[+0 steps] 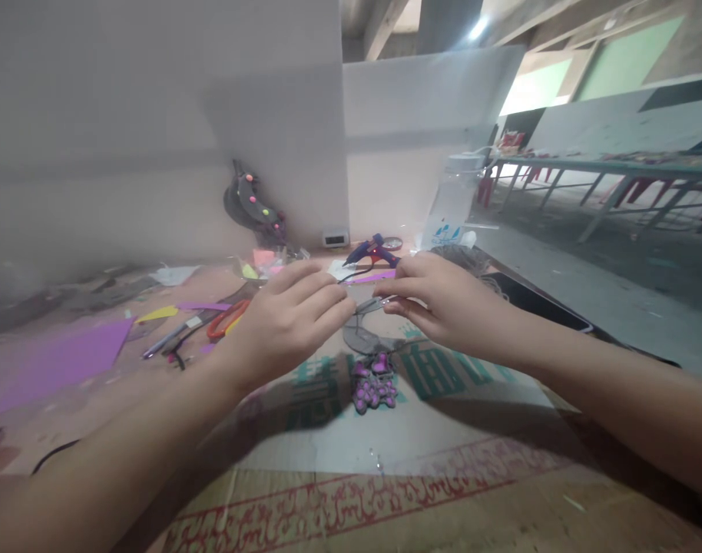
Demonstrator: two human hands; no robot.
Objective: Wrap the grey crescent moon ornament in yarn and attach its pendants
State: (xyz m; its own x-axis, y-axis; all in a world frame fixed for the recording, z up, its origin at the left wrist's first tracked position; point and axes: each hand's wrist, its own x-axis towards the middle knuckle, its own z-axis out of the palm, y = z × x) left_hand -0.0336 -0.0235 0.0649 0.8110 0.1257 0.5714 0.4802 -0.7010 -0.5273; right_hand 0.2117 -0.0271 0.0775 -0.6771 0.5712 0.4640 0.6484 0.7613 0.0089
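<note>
My right hand [428, 299] pinches a slim, shiny grey piece [371, 306] between thumb and fingers. My left hand [293, 319] is closed at the other end of that piece, its fingertips pressed together; the thumb is hidden. The exact kind of the piece is too blurred to make out. Just below it lies a flat grey crescent [362, 338] on the printed cardboard. Nearer to me, below the crescent, sits a cluster of small purple shapes with grey edges [375, 384].
A blue glue gun [372, 250] lies behind my hands, near a small display [335, 239] and a clear plastic container [451, 200]. Orange-handled scissors [227, 319] and a purple sheet [63, 361] are at left. A dotted grey crescent ornament [253, 201] leans on the white partition [155, 92].
</note>
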